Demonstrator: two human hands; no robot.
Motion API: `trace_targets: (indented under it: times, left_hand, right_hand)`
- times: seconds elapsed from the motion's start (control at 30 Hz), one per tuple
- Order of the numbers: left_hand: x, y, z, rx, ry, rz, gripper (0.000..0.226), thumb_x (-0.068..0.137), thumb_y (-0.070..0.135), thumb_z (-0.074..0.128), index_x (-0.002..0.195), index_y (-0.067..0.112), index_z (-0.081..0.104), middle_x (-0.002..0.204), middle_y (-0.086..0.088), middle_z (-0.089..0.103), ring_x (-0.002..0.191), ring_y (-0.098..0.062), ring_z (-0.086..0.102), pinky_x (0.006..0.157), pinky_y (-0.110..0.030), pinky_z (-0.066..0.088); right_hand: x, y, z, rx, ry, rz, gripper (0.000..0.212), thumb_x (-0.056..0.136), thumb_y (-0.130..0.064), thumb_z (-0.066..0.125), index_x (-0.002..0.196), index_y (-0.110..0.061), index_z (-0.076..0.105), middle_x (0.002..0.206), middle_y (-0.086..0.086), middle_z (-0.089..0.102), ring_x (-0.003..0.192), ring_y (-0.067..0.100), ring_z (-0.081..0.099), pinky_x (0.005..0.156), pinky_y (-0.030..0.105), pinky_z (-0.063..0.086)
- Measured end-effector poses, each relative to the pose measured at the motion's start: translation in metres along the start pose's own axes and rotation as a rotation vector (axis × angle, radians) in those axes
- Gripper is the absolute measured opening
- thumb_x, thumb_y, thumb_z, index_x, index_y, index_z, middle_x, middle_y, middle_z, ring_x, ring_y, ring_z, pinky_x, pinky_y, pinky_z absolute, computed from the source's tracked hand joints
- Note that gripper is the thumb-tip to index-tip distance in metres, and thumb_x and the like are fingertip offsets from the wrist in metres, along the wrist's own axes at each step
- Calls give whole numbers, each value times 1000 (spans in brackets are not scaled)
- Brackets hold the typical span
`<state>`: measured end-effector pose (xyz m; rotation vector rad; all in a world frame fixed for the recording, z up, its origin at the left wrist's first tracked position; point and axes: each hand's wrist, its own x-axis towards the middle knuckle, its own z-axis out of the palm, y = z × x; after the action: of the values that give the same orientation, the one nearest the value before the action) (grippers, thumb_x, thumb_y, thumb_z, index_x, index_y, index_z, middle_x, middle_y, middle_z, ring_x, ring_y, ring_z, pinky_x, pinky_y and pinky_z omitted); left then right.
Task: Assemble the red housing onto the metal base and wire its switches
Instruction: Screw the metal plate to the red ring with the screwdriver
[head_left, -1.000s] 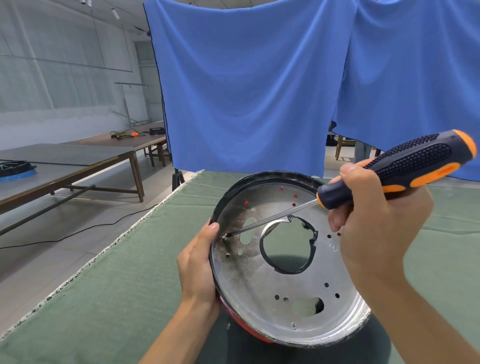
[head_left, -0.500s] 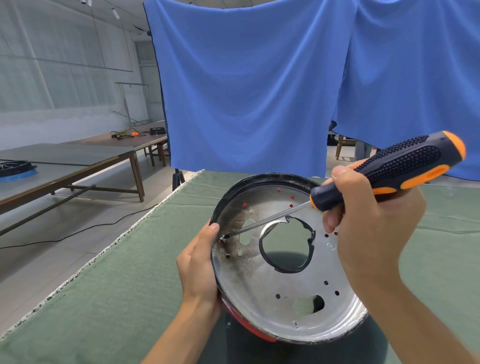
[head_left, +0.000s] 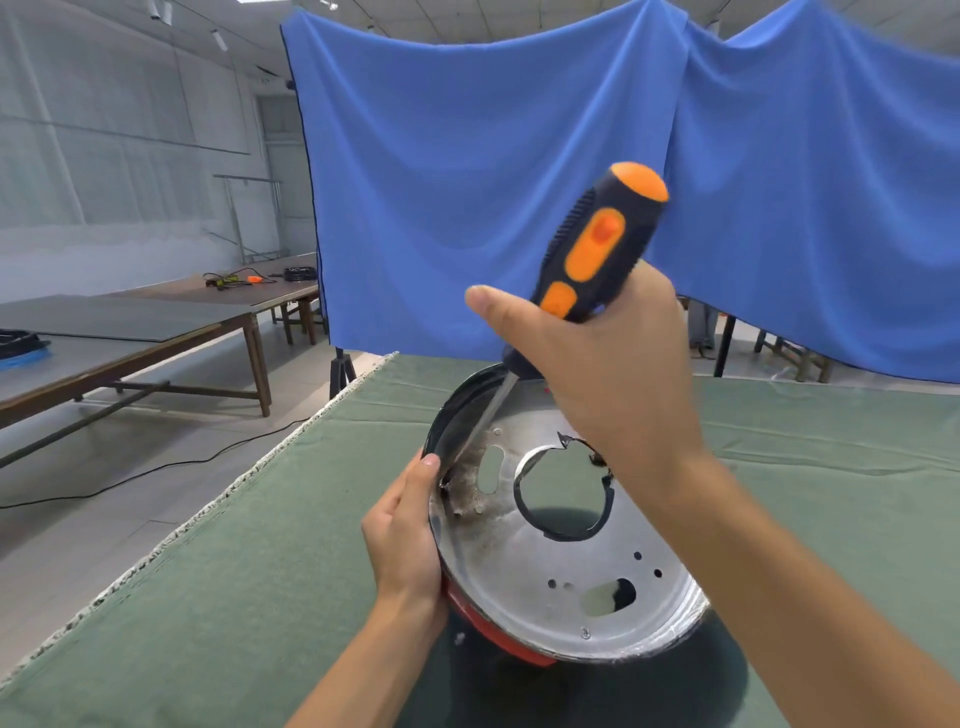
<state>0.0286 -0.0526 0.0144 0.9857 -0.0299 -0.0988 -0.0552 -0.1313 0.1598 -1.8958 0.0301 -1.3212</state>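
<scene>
A round metal base (head_left: 545, 582) with a large centre hole and several small holes is tilted up over the green table. The red housing (head_left: 498, 642) shows as a red strip under its lower rim. My left hand (head_left: 402, 530) grips the left rim of the assembly, thumb on the edge. My right hand (head_left: 597, 379) grips a black and orange screwdriver (head_left: 597, 244), which stands steeply. Its shaft slants down left and its tip sits at the base's left edge by my left thumb.
The green felt table (head_left: 234, 571) has its left edge running diagonally, with floor and a black cable (head_left: 130, 475) beyond. Wooden tables (head_left: 130, 338) stand at the left. A blue cloth (head_left: 467, 182) hangs behind the table.
My right hand has swung the screwdriver handle up and to the left, from nearly level to steep. The tip stays near the left rim. My left hand keeps its hold.
</scene>
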Motion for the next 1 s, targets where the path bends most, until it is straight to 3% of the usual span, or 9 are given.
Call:
trace_targets:
  times: [0.13, 0.27, 0.37, 0.5, 0.6, 0.73, 0.83, 0.93, 1.0]
  left_hand:
    - [5, -6, 18, 7, -28, -12, 35, 87, 17, 64, 112, -6, 65, 120, -22, 64, 116, -35, 59, 103, -53, 43]
    - [9, -19, 30, 28, -30, -114, 15, 85, 12, 65, 75, 3, 71, 78, -8, 65, 78, -23, 58, 78, -38, 48]
    - [11, -26, 31, 69, -18, -156, 22, 83, 11, 64, 61, 12, 64, 68, -8, 55, 66, -18, 49, 64, -32, 42]
    - [17, -26, 27, 220, -37, -115, 34, 83, 12, 62, 50, 18, 58, 56, 2, 50, 58, -14, 44, 56, -28, 36]
    - [22, -24, 20, 349, -74, -68, 25, 84, 15, 60, 60, 17, 54, 62, -3, 43, 64, -15, 38, 62, -30, 30]
    - [28, -26, 14, 546, -128, -11, 28, 88, 19, 53, 61, 14, 56, 63, -3, 51, 65, -22, 44, 62, -33, 36]
    - [25, -26, 11, 765, -195, 83, 23, 90, 25, 49, 84, 11, 67, 77, -6, 66, 85, -30, 60, 77, -39, 48]
    - [23, -23, 6, 959, -199, 196, 28, 87, 29, 48, 62, 21, 57, 56, 3, 54, 69, -29, 53, 64, -36, 43]
    - [21, -19, 6, 954, -204, 286, 27, 88, 29, 50, 63, 31, 60, 62, 11, 58, 72, -20, 55, 66, -33, 42]
  right_hand:
    - [18, -1, 11, 128, -145, 93, 39, 71, -32, 81, 75, -5, 53, 63, 10, 55, 53, 24, 55, 44, 28, 41]
    - [29, 6, 14, 132, -341, 244, 40, 75, -29, 78, 85, 4, 57, 68, 13, 62, 37, 11, 46, 39, 20, 40]
    - [30, 16, 12, 153, -419, 352, 23, 81, -25, 71, 80, -5, 61, 72, 4, 67, 40, 12, 52, 42, 24, 47]
    - [33, 24, 9, 212, -440, 387, 8, 86, -13, 56, 92, -7, 59, 86, 11, 70, 45, 23, 63, 44, 29, 53]
    - [34, 28, 12, 189, -431, 317, 4, 87, -12, 61, 89, -11, 57, 88, 15, 70, 45, 29, 65, 39, 26, 47]
    - [39, 33, 20, 25, -405, 221, 22, 78, -26, 74, 82, -12, 56, 72, 8, 70, 39, 18, 60, 39, 21, 41]
    - [42, 34, 29, -237, -354, 129, 40, 72, -41, 74, 73, -18, 41, 56, -1, 63, 35, 6, 53, 41, 20, 42]
    - [42, 40, 35, -293, -314, 168, 47, 73, -45, 73, 69, -20, 34, 59, 1, 55, 42, 10, 52, 55, 35, 48]
    - [44, 46, 36, -272, -247, 206, 48, 74, -43, 73, 65, -19, 33, 57, -3, 43, 53, 17, 48, 58, 42, 48]
